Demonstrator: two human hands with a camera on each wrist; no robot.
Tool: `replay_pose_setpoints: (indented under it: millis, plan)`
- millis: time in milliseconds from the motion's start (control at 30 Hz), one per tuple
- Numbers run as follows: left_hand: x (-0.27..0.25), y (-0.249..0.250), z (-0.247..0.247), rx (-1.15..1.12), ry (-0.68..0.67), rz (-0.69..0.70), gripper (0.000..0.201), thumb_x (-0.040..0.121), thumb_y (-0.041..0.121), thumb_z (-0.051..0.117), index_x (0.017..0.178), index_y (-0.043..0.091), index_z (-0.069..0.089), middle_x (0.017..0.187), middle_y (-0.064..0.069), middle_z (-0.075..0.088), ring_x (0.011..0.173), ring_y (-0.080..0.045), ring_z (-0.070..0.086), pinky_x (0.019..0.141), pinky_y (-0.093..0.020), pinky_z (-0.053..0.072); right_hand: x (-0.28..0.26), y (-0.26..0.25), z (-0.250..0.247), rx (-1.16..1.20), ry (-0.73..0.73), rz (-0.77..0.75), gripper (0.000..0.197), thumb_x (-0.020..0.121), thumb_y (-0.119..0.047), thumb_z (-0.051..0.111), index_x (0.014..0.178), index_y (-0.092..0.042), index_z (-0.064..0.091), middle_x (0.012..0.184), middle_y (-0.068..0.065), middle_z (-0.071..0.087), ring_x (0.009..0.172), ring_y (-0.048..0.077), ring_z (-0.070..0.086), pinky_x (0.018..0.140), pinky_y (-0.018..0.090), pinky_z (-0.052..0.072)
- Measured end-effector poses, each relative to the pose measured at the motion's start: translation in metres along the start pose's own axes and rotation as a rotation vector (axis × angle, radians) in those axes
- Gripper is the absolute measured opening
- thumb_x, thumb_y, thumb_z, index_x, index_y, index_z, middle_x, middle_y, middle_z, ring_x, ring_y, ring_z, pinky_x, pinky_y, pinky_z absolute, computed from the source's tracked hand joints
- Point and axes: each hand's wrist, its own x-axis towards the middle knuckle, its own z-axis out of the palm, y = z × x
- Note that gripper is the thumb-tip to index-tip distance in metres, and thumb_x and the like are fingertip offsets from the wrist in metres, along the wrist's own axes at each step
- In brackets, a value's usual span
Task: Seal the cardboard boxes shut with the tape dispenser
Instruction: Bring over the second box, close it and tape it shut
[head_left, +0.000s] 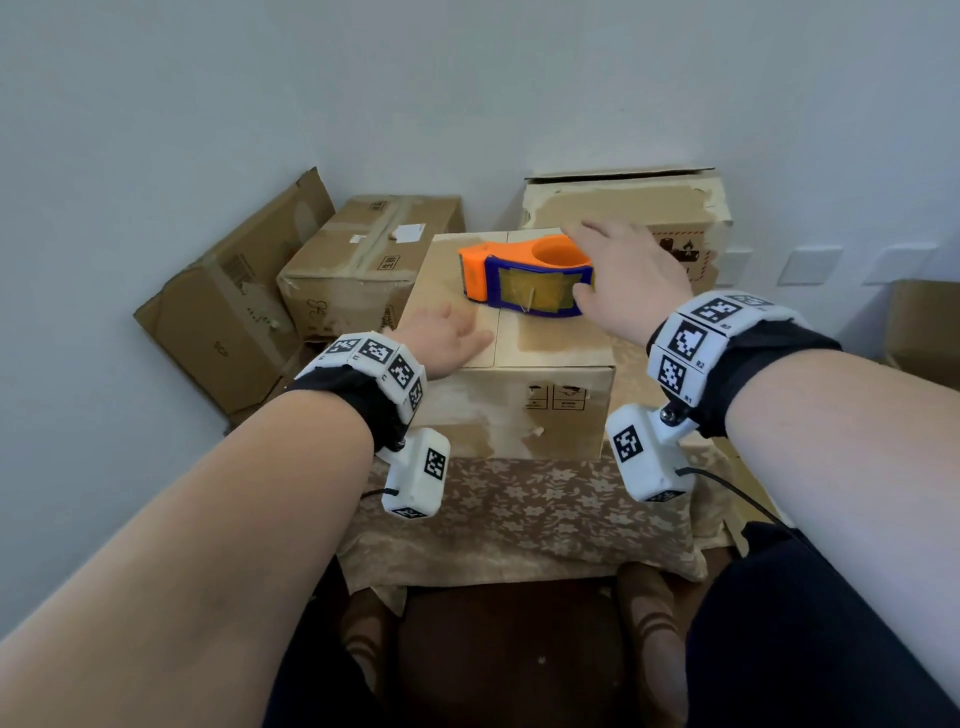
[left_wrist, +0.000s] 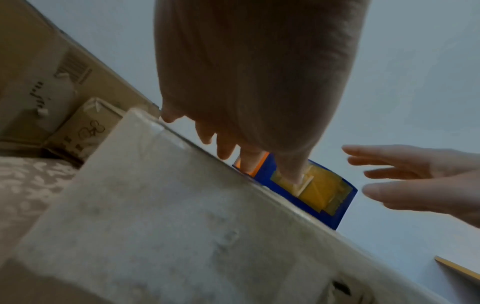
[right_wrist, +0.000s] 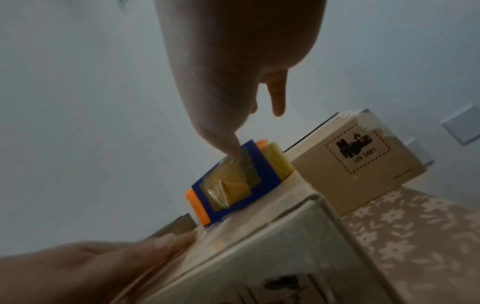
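A cardboard box stands on the table with its top flaps down, meeting at a middle seam. An orange and blue tape dispenser lies on its side across the far part of the top, with yellowish tape stuck over its blue side. My left hand rests flat on the near left flap, fingers straight. My right hand is spread open at the dispenser's right end. Its thumb sits by the blue side and its fingers arch over the roll. It grips nothing.
A taped box and a flattened carton lean at the back left. A box with a torn top and a hazard label stands at the back right. A floral cloth covers the table. A dark chair is below.
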Motion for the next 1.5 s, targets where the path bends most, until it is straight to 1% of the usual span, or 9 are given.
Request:
replay_pose_setpoints:
  millis: [133, 400, 533, 867, 967, 1100, 1267, 1433, 1500]
  plan:
    - [0.000, 0.010, 0.008, 0.091, 0.002, -0.028, 0.076, 0.091, 0.069, 0.023, 0.152, 0.026, 0.007, 0.160, -0.002, 0.004, 0.145, -0.028, 0.012, 0.109, -0.064, 0.013, 0.008, 0.003, 0.015, -0.043, -0.174, -0.014, 0.057, 0.095, -0.023, 0.051, 0.148, -0.023, 0.030, 0.146, 0.005, 0.040, 0.140, 0.028, 0.022, 0.106, 0.047, 0.037]
    - [0.007, 0.027, 0.001, 0.169, -0.021, -0.112, 0.089, 0.087, 0.074, 0.028, 0.150, 0.013, 0.016, 0.152, -0.016, 0.023, 0.136, -0.036, 0.030, 0.108, -0.047, 0.028, 0.002, 0.011, 0.016, -0.144, -0.073, 0.015, 0.036, 0.094, -0.033, 0.056, 0.124, -0.015, 0.054, 0.120, 0.009, 0.052, 0.120, 0.028, 0.038, 0.072, 0.038, 0.043]
    - [0.014, 0.037, 0.006, 0.177, 0.013, -0.186, 0.093, 0.082, 0.079, 0.032, 0.146, 0.010, 0.028, 0.144, -0.019, 0.034, 0.128, -0.038, 0.040, 0.101, -0.047, 0.036, -0.009, 0.040, 0.013, -0.111, -0.021, 0.155, 0.028, 0.094, -0.033, 0.056, 0.109, -0.010, 0.055, 0.115, 0.013, 0.054, 0.115, 0.032, 0.044, 0.074, 0.040, 0.043]
    - [0.028, 0.057, 0.026, 0.034, 0.100, -0.315, 0.112, 0.077, 0.085, 0.025, 0.151, 0.004, 0.005, 0.157, -0.023, 0.005, 0.144, -0.041, 0.005, 0.115, -0.056, 0.013, -0.024, 0.089, 0.039, -0.113, -0.216, 0.494, 0.020, 0.091, -0.023, 0.057, 0.080, -0.009, 0.050, 0.073, 0.008, 0.049, 0.065, 0.028, 0.051, 0.050, 0.028, 0.033]
    - [0.020, 0.056, 0.027, 0.000, 0.112, -0.277, 0.106, 0.080, 0.083, 0.023, 0.153, 0.010, 0.000, 0.158, -0.020, -0.002, 0.145, -0.040, -0.001, 0.114, -0.060, 0.009, -0.023, 0.088, 0.057, -0.111, -0.266, 0.560, 0.028, 0.090, -0.020, 0.060, 0.068, -0.011, 0.044, 0.080, 0.009, 0.055, 0.069, 0.027, 0.051, 0.057, 0.031, 0.036]
    - [0.016, 0.057, 0.027, 0.035, 0.133, -0.253, 0.104, 0.076, 0.086, 0.018, 0.153, 0.018, 0.004, 0.159, -0.016, 0.000, 0.145, -0.038, 0.003, 0.110, -0.066, 0.011, -0.021, 0.082, 0.071, -0.115, -0.344, 0.580, 0.013, 0.087, -0.017, 0.065, 0.084, -0.008, 0.056, 0.072, 0.008, 0.049, 0.071, 0.027, 0.051, 0.061, 0.033, 0.039]
    - [0.020, 0.052, 0.030, 0.063, 0.151, -0.231, 0.102, 0.074, 0.088, 0.012, 0.153, 0.023, 0.006, 0.160, -0.014, 0.002, 0.145, -0.036, 0.005, 0.107, -0.069, 0.011, -0.021, 0.088, 0.084, -0.064, -0.328, 0.576, 0.006, 0.090, -0.008, 0.056, 0.091, -0.003, 0.058, 0.088, 0.015, 0.058, 0.076, 0.032, 0.052, 0.063, 0.035, 0.042]
    - [0.020, 0.052, 0.031, 0.074, 0.168, -0.220, 0.100, 0.075, 0.087, 0.012, 0.152, 0.025, 0.006, 0.160, -0.013, 0.002, 0.145, -0.036, 0.006, 0.107, -0.068, 0.009, -0.030, 0.085, 0.079, 0.007, -0.471, 0.540, 0.031, 0.097, -0.010, 0.044, 0.126, -0.009, 0.054, 0.117, 0.024, 0.056, 0.112, 0.039, 0.054, 0.088, 0.040, 0.043]
    - [0.019, 0.052, 0.031, 0.075, 0.169, -0.215, 0.098, 0.076, 0.087, 0.011, 0.152, 0.027, 0.005, 0.160, -0.011, 0.002, 0.145, -0.035, 0.006, 0.107, -0.068, 0.010, -0.031, 0.078, 0.074, -0.046, -0.538, 0.553, 0.011, 0.097, -0.011, 0.046, 0.101, -0.020, 0.050, 0.103, 0.021, 0.051, 0.109, 0.039, 0.054, 0.092, 0.040, 0.046]
